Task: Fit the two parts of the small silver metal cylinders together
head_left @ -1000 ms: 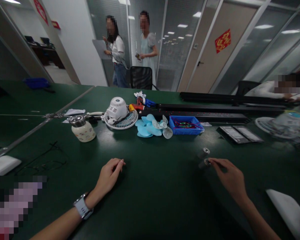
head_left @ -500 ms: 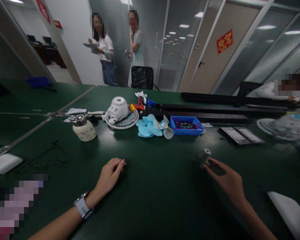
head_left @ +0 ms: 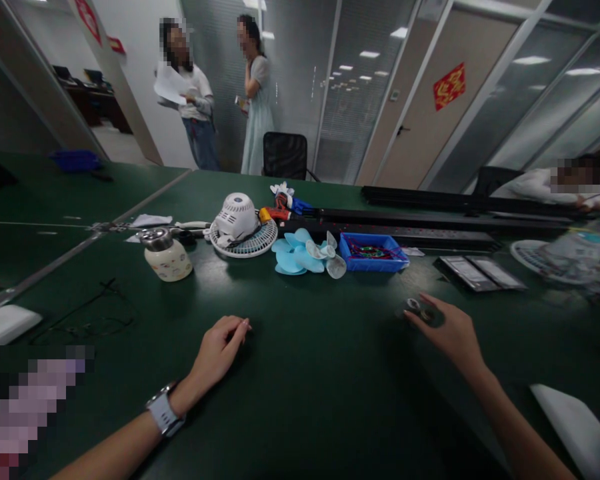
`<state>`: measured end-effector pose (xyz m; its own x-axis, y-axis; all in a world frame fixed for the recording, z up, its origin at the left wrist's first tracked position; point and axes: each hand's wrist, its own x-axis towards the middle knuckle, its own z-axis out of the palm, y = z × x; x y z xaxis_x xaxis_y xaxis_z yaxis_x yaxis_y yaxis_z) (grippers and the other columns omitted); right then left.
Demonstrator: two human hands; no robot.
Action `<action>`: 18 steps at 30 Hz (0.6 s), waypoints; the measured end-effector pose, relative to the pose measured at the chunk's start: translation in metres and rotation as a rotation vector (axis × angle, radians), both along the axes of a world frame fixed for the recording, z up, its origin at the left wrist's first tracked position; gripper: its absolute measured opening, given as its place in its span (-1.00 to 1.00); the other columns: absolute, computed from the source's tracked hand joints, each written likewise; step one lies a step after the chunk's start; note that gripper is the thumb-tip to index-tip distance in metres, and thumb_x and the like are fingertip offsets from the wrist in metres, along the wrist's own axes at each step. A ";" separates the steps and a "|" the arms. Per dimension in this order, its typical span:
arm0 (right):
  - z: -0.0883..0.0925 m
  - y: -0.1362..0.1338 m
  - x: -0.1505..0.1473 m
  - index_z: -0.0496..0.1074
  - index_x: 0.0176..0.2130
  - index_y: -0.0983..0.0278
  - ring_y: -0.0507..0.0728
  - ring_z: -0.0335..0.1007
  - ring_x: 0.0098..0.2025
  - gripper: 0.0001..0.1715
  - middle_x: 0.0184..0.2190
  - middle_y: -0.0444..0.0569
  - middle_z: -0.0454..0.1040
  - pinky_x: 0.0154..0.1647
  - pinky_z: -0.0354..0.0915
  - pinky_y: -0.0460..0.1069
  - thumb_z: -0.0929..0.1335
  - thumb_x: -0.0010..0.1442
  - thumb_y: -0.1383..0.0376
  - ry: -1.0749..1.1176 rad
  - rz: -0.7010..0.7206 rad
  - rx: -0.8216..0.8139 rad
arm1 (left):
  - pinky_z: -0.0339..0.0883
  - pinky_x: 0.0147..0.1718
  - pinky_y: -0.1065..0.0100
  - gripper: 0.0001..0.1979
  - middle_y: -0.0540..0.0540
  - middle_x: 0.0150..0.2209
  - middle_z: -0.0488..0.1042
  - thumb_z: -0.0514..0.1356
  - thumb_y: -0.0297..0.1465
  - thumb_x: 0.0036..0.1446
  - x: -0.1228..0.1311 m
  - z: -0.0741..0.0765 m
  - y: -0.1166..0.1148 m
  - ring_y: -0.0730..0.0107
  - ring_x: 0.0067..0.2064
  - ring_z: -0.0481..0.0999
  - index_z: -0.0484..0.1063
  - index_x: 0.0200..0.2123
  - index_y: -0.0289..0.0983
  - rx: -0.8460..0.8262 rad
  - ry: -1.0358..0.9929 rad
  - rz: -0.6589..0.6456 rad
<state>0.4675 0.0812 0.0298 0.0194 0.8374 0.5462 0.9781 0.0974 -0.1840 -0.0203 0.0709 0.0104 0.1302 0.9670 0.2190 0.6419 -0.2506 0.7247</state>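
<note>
My left hand [head_left: 223, 347] rests on the green table [head_left: 300, 387] with its fingers curled in and the thumb against the index finger; nothing shows in it. A watch [head_left: 164, 410] with a pale strap sits on that wrist. On the right, my right hand [head_left: 447, 327] has its thumb and index finger around a small dark, round metal piece [head_left: 414, 307]. Its exact kind is too blurred to tell. Beyond the hands lie light-blue fan blades [head_left: 293, 253], a clear fan blade [head_left: 336, 267] and a blue tray [head_left: 375, 263] of wires.
A white fan housing on its grille [head_left: 243, 250] stands beyond my left hand, near a cream jar [head_left: 170, 261] and an orange-red power tool [head_left: 280, 212]. Long black rails [head_left: 405, 233] cross the back. Framed panels [head_left: 480, 273] lie at right; two people [head_left: 255, 100] stand behind.
My right hand has shifted slightly up, and its fingers have come around the metal piece, which shows less. My left hand stays still. The standing people have moved left.
</note>
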 end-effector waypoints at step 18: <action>0.015 -0.003 -0.217 0.55 -0.17 0.09 0.24 0.47 -0.02 -0.56 -0.15 -0.07 0.59 0.28 -0.12 0.35 0.51 -0.07 0.02 0.337 0.708 -0.216 | 0.41 -0.16 0.25 -0.72 -0.12 -0.10 0.53 0.21 -0.25 0.16 0.016 0.011 -0.015 0.28 -0.11 0.52 0.37 -0.09 -0.22 0.088 -0.093 -0.094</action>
<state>0.2509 0.0785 0.0452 -0.4199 0.7989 0.4306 0.5866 0.6009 -0.5429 -0.0043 0.0556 0.0210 0.1941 0.9281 0.3179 0.5440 -0.3715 0.7524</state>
